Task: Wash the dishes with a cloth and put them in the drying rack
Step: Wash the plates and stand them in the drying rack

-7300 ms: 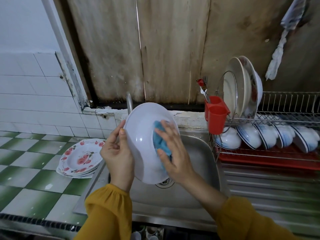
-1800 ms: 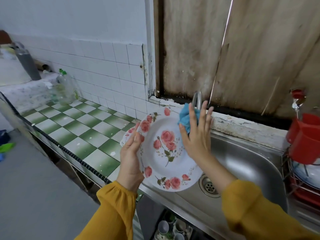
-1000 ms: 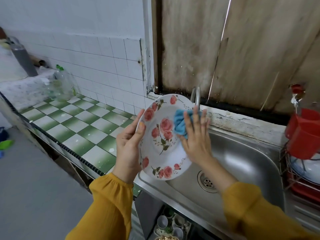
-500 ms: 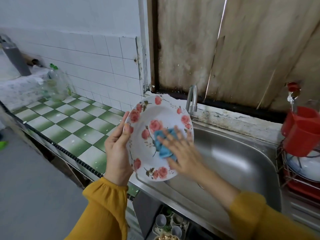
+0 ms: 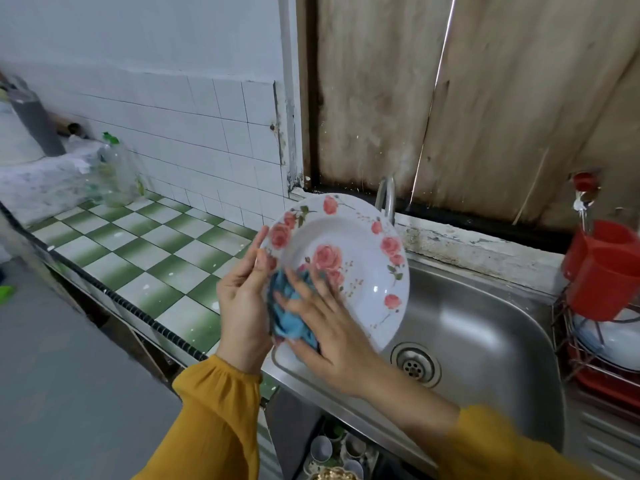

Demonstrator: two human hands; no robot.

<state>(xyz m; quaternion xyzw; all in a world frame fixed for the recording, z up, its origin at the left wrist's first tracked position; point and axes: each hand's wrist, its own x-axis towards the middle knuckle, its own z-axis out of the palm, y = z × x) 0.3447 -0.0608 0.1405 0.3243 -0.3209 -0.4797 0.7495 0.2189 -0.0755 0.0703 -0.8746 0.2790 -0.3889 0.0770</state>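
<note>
Green and white checked tiles cover the desk (image 5: 138, 258), which runs far and left along a white tiled wall (image 5: 194, 126), while stained wooden boards (image 5: 485, 98) close off the far side. A black ribbed strip (image 5: 114, 296) marks the desk's near edge, and beyond it at the left lies open grey floor (image 5: 62, 393). At the right the desk meets the steel sink (image 5: 485, 327), whose basin stands free to the right of the hands with its drain (image 5: 415, 363) uncovered. The tap (image 5: 386, 199) rises just behind the plate's far rim. On the sink's right rim the wire drying rack (image 5: 568, 341) crowds in, with a red holder (image 5: 602, 271) hung on it and white dishes (image 5: 620, 337) below. A clear bottle (image 5: 114, 174) stands far left on the desk, well apart. The plate (image 5: 353, 237) is tilted up on edge over the sink's near left corner, its face turned to the camera: white, deep in the middle, with pink roses and green leaves on the rim and in the well. The left hand (image 5: 242, 306) grips its left rim, thumb on the face and fingers behind. The right hand (image 5: 332, 341) lies flat with fingers spread, pressing the blue cloth (image 5: 287, 317) on the plate's lower left part, beside the left hand
</note>
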